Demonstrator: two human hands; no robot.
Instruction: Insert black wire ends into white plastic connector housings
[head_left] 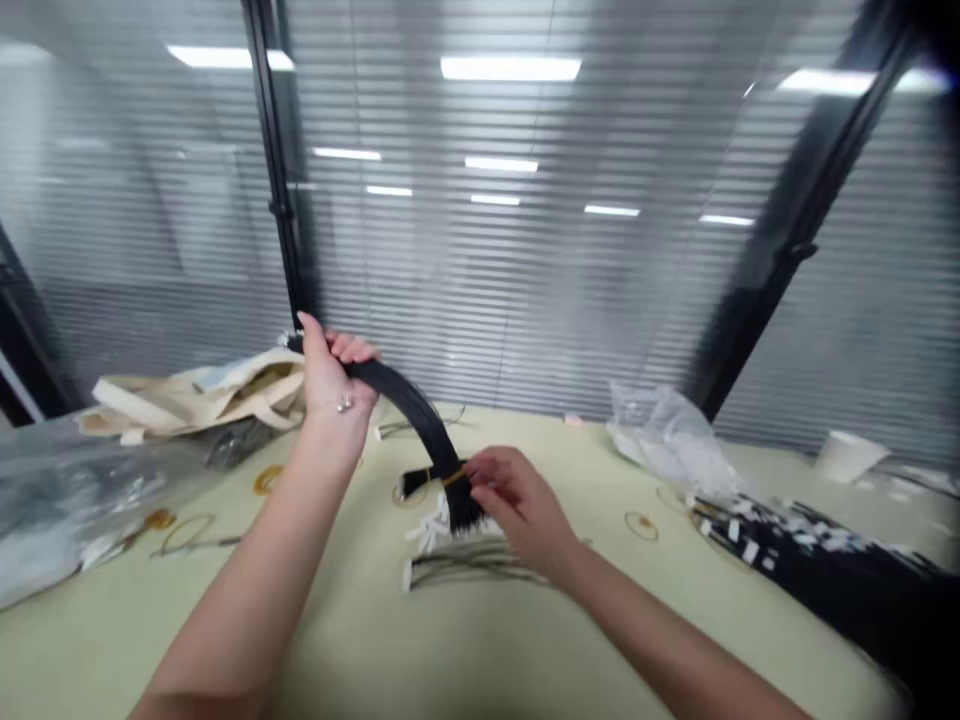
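Note:
A thick bundle of black cables [409, 400] arches above the table near the middle. My left hand [337, 375] is wrapped round its upper left part. Around the lower end of the bundle runs a yellow band [454, 477], and loose black ends fan out below it. Beside that band is my right hand [517, 500], its fingers curled at the bundle's edge; whether they grip it is hard to tell. Under the bundle lie white connectors [429, 530], a second small banded black bundle [416, 482] and several thin black cables [480, 567].
On the left are a cream cloth bag [202, 395] and clear plastic bags [75, 500]. A large pile of black cables with white tips [825, 570] lies right, near a plastic bag [667, 435] and a white cup [847, 457]. Yellow bands [642, 526] are scattered about. Behind stands a glass wall with blinds.

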